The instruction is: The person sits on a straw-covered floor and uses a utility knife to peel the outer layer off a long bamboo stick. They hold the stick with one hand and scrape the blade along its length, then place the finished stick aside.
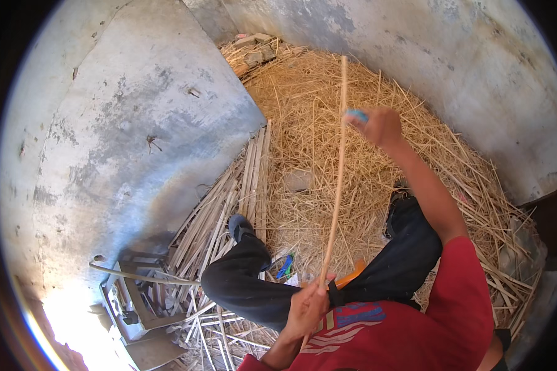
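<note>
With the left hand [308,309] closed round the long pale strip [338,198], which runs up from it past the right hand [380,127] gripping a small blue object [357,115], steady support and light, even pressure should work best

Weathered grey wall [124,105] at left; rough blocks [260,57] in far corner, beside loose straw [306,105].

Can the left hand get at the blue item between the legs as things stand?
Probably, but not without letting go: the left hand is closed around the pale strip. The blue item looks close by, just ahead, and nothing visible blocks it from above.
</note>
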Motion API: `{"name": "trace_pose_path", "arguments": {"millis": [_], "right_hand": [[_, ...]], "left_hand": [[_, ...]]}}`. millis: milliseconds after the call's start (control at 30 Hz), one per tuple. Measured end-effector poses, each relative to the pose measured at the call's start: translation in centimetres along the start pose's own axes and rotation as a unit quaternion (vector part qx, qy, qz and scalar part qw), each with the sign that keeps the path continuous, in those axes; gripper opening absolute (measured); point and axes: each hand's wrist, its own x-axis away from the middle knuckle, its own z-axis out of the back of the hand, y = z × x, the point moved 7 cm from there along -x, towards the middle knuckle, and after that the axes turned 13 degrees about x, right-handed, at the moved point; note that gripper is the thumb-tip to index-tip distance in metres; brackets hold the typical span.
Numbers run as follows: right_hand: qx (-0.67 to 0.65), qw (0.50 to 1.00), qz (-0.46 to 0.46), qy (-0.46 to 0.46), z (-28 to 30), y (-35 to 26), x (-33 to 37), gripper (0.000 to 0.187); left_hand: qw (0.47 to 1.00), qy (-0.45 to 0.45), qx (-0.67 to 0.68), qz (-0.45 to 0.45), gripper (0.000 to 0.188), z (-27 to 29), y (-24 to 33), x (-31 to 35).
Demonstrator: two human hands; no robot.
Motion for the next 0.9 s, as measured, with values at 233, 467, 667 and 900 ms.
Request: {"name": "trace_pose_path", "arguments": {"millis": [233,467,667,900], "right_hand": [[0.095,0.995,-0.037,-0.003,-0.2,9.3,-1.2,0.065],[0.116,0.906,-0.398,-0.083,-1.4,28.1,7.2,0.088],[-0.038,0.919,-0.21,-0.332,-1.8,10.4,3.3,0.087],[-0.201,0.948,0.193,-0.152,6.0,-12.4,8.5,0.058]], "left_hand": [[0.997,-0.03,-0.005,0.067,0.04,0.8,-2.1,3.3],[0.997,0.074,-0.005,0.027,0.039,4.1,-1.4,8.7],[0.99,0.041,0.096,-0.095,0.036,5.1,0.6,-0.8],[0.991,0.04,0.102,-0.074,0.031,2.3,3.0,-7.9]]}}
